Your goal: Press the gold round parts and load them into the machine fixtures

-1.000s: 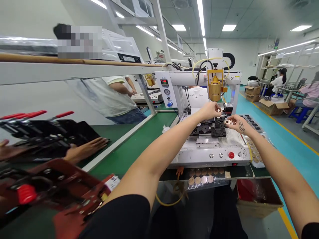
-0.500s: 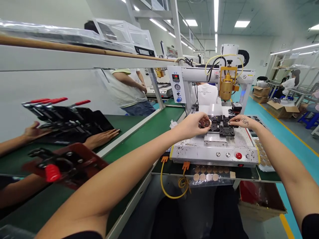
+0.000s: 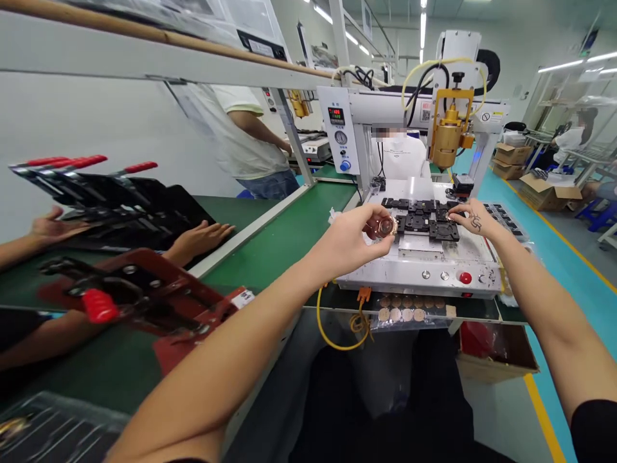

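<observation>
My left hand (image 3: 354, 239) is closed around a round rose-gold watch case (image 3: 387, 226), thumb below and fingers above it. Its round face is turned partly toward me, just off the left end of the black fixture (image 3: 418, 222). At the right part of that fixture is my right hand (image 3: 475, 220), thumb and fingertips pinched together low over it. A small shiny spot shows at those fingertips, too small to name. The fixture lies on the white bed of a benchtop dispensing machine (image 3: 409, 263), under its gold-coloured head (image 3: 448, 138).
Round copper-coloured discs (image 3: 407, 314) lie in plastic below the machine's front. Toggle clamps with red handles (image 3: 99, 305) stand on the green bench (image 3: 270, 238) at left, beside another person's hands (image 3: 197, 241). A cardboard box (image 3: 501, 354) sits below right. Co-workers are beyond the machine.
My left hand has drawn the watch case leftward from the fixture and turned its face more toward me. My right hand stays at the fixture. The camera has tilted downward.
</observation>
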A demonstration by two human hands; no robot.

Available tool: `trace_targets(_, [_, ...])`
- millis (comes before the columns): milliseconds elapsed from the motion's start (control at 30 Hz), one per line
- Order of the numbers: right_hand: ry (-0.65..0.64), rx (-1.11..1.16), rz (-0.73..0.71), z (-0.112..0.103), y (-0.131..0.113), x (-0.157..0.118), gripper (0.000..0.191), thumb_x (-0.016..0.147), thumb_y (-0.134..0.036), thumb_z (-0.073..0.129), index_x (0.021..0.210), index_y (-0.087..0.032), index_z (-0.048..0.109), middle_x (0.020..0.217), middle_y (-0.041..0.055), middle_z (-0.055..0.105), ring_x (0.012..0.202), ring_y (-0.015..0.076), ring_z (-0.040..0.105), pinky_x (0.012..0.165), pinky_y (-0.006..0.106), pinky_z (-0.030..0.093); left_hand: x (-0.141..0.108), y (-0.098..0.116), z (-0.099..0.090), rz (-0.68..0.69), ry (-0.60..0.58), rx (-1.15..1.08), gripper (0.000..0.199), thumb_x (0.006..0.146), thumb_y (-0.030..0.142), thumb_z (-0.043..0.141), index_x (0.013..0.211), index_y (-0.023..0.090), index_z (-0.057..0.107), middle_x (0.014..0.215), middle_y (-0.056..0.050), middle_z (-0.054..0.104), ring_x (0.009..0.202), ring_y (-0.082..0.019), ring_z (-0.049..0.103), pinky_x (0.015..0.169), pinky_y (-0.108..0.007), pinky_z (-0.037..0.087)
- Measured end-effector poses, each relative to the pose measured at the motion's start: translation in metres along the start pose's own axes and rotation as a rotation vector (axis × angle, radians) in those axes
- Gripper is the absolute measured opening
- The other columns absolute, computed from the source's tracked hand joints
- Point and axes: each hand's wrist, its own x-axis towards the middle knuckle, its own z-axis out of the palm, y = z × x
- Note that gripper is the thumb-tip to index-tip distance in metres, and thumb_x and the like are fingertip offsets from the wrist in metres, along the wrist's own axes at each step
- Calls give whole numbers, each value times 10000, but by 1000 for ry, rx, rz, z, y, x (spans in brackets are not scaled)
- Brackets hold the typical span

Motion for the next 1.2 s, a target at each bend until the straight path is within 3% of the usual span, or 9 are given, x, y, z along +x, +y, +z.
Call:
trace_targets(167, [382, -80, 64, -15, -23, -110, 296, 1045, -444, 624, 1094, -198, 781, 1062, 113, 695, 974, 273, 620, 930, 440, 522, -57, -13, 26, -50, 124, 27, 254, 878, 274, 706, 1123, 226, 661, 921, -15, 700, 793, -183, 675, 819, -361, 597])
trace_targets(300, [459, -179, 175, -16, -26, -203, 351, 957, -565, 754, 1013, -219, 740, 985, 76, 635, 923, 274, 598, 900, 446, 529, -106, -33, 52, -152, 30, -73, 288, 887, 298, 716, 1163, 229, 668, 948, -25, 725, 789, -188, 689, 795, -356, 606])
trace_targets(400, [518, -223, 259, -2, -26, -232, 457, 915, -650, 761, 1016, -209, 702, 985, 83, 603, 964, 302, 589, 932, 495, 525, -130, -47, 78, -203, -125, -196, 302, 872, 313, 732, 1157, 226, 681, 1007, -36, 765, 865, -198, 727, 839, -351, 618])
trace_targets(500, [583, -224, 243, 26, -45, -244, 390, 972, -581, 737, 1079, -210, 685, 991, 93, 621, 969, 302, 599, 965, 510, 520, -146, -61, 109, -204, -294, -321, 326, 855, 296, 753, 1166, 226, 686, 1162, -70, 800, 1036, -225, 770, 947, -368, 624])
trace_targets(567, [423, -117, 150, 51, -66, -251, 242, 1050, -468, 668, 1080, -229, 686, 986, 98, 661, 945, 286, 630, 939, 480, 541, -151, -69, 130, -149, -368, -382, 341, 843, 283, 777, 1164, 223, 680, 1334, -116, 781, 1268, -272, 740, 1104, -418, 586])
trace_targets(633, [113, 25, 33, 80, -85, -259, 178, 1107, -369, 573, 1086, -248, 701, 1023, 107, 709, 973, 278, 671, 925, 452, 568, -150, -77, 150, -81, -421, -388, 330, 835, 263, 797, 1141, 221, 681, 1480, -148, 722, 1498, -314, 605, 1265, -485, 473])
trace_targets(733, [-159, 70, -43, 117, -96, -264, 232, 1121, -307, 512, 1172, -257, 733, 1098, 125, 730, 1073, 303, 690, 982, 475, 576, -143, -84, 169, -45, -487, -336, 315, 822, 219, 811, 1117, 224, 702, 1572, -152, 664, 1605, -330, 485, 1345, -531, 368])
trace_targets(967, [-225, 13, -44, 138, -79, -265, 330, 1127, -373, 496, 1305, -249, 745, 1117, 167, 688, 1068, 359, 641, 1007, 539, 563, -137, -92, 179, -59, -528, -360, 314, 823, 194, 807, 1124, 222, 723, 1626, -150, 618, 1607, -318, 485, 1360, -505, 351])
trace_targets(1200, [-173, 65, -12, 152, -66, -287, 358, 1123, -345, 466, 1145, -242, 808, 1063, 178, 766, 965, 335, 678, 922, 542, 584, -124, -92, 168, -108, -687, -344, 248, 823, 241, 825, 1044, 236, 714, 1497, -109, 720, 1532, -325, 561, 1264, -429, 436])
